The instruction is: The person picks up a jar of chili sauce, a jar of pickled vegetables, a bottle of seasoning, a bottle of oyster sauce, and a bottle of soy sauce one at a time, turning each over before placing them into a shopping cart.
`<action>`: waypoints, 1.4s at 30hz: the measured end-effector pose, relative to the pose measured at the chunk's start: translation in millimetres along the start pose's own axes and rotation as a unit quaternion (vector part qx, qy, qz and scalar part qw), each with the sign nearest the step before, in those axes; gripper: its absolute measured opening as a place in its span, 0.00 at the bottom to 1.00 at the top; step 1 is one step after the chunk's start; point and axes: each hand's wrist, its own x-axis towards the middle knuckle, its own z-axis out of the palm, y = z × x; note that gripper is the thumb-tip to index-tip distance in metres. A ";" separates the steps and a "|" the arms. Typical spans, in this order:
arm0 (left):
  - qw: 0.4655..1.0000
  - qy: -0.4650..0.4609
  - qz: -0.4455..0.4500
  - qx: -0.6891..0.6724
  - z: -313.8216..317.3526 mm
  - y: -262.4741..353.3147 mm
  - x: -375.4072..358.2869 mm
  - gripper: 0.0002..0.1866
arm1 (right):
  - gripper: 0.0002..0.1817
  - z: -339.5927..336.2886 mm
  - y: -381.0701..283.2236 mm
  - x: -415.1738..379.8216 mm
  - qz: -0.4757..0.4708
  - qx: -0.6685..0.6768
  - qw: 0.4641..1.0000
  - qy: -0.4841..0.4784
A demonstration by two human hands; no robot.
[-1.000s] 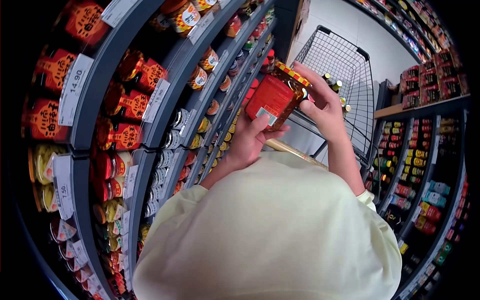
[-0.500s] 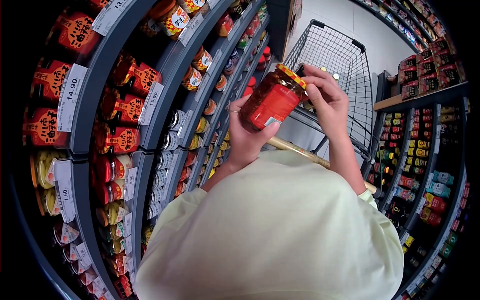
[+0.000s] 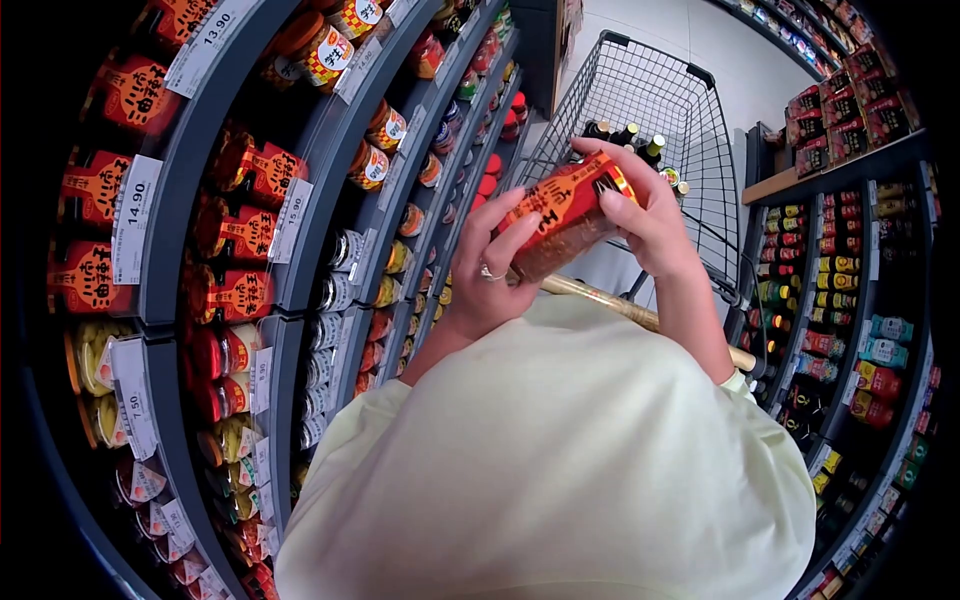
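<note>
Both of my hands hold a jar of chili sauce (image 3: 562,212) tilted in front of my chest. It has a red-orange label with black characters, facing up, and dark reddish contents showing through the glass. My left hand (image 3: 487,275), with a ring on one finger, is closed around the lower left end. At the upper right end, my right hand (image 3: 655,222) grips the jar with its thumb near the lid, which it partly covers.
A wire shopping cart (image 3: 712,98) stands ahead, with several bottles (image 3: 652,150) inside and its handle (image 3: 620,308) close to my body. Shelves (image 3: 168,245) of jars with price tags (image 3: 136,220) line the left. More stocked shelves (image 3: 818,300) rise at the right, below stacked red packages (image 3: 850,110).
The jar has been turned in my hands, from the small-print red label to the front label with large black characters. My right hand has shifted from the lid onto the jar's end.
</note>
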 end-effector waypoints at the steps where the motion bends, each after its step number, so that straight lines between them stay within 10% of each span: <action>1: 0.999 -0.002 -0.016 -0.049 -2.5 4.8 3.1 0.44 | 0.36 -1.8 0.5 0.7 -0.050 0.012 0.998 -0.023; 8: 0.813 -0.041 -0.369 -0.449 -13.1 12.9 0.4 0.55 | 0.43 -12.0 12.7 2.6 -0.111 0.125 0.983 -0.074; 10: 0.610 -0.120 -0.444 -0.645 -17.1 6.4 -4.1 0.54 | 0.44 -13.0 12.0 4.0 -0.112 0.121 0.980 -0.111; 18: 0.693 -0.033 -0.407 -0.594 0.4 17.3 -7.6 0.38 | 0.41 -11.2 12.8 6.7 -0.113 0.108 0.983 -0.098; 42: 0.749 -0.020 -0.374 -0.546 11.3 27.3 -14.2 0.39 | 0.19 7.2 7.3 -0.3 -0.102 -0.080 0.989 0.067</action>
